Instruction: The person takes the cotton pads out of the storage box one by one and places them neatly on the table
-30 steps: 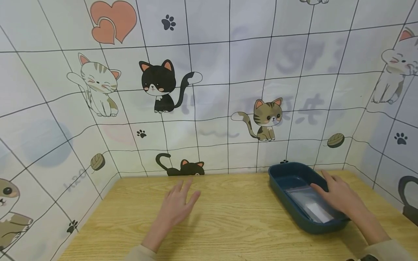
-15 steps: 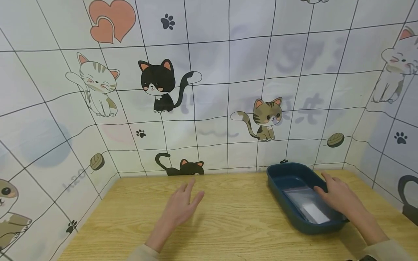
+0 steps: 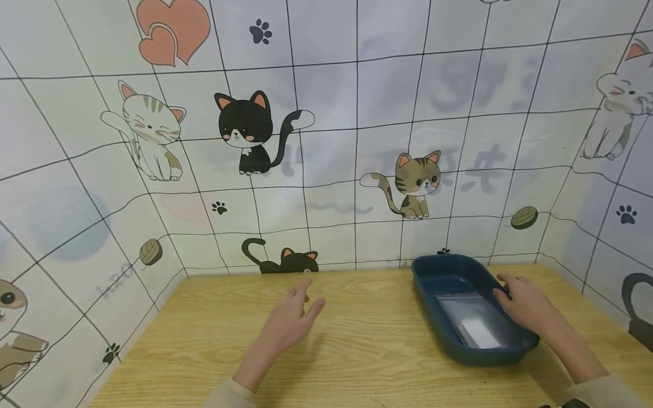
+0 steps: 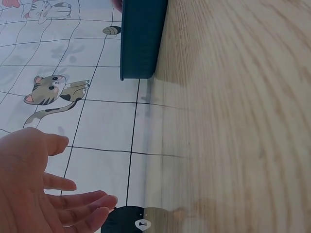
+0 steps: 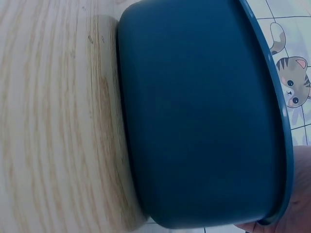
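Note:
A dark blue oblong plastic tub (image 3: 471, 356) stands on the wooden table at the right in the head view. Inside it lies a clear flat plastic bag (image 3: 459, 306) with a white patch at its near end. My right hand (image 3: 528, 306) holds the tub's right rim, thumb over the rim and fingers down the outside. In the right wrist view the tub's wall (image 5: 204, 116) hides most of that hand. Left of the tub, my left hand (image 3: 291, 320) hovers over the table with fingers loosely spread, touching nothing; its palm (image 4: 24, 179) shows in the left wrist view.
The wood-grain table (image 3: 357, 340) runs back to a wall covering (image 3: 331, 158) printed with grid lines and cartoon cats. The covering also encloses both sides. A wide stretch of tabletop lies left of the tub.
The tub has slid slightly left with the bag inside it, my right hand on its rim. My left hand has drifted a little to the right.

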The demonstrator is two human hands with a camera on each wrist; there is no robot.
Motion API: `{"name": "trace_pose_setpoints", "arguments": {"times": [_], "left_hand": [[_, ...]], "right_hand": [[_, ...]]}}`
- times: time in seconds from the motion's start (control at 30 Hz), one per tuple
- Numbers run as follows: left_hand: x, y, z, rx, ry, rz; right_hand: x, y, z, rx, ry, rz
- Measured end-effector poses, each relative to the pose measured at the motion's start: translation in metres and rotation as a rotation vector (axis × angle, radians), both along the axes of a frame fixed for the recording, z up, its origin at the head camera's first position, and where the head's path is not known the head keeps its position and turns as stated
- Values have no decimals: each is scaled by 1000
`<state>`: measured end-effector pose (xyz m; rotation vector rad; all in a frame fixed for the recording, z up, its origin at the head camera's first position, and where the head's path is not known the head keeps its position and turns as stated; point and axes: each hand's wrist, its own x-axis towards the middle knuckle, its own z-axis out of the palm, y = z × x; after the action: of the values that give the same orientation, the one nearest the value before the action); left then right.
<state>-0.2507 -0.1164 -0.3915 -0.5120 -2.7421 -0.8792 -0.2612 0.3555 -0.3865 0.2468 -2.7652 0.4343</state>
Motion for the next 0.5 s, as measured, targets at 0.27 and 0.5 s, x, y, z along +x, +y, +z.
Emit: {"name": "trace_pose_setpoints", "arguments": {"times": [0.27, 0.5], "left_hand": [[1, 7, 4, 10, -7, -31], [1, 12, 8, 40, -17, -64]], "right_hand": [[0, -2, -1, -6, 33, 39], [0, -2, 2, -94, -17, 62]]}}
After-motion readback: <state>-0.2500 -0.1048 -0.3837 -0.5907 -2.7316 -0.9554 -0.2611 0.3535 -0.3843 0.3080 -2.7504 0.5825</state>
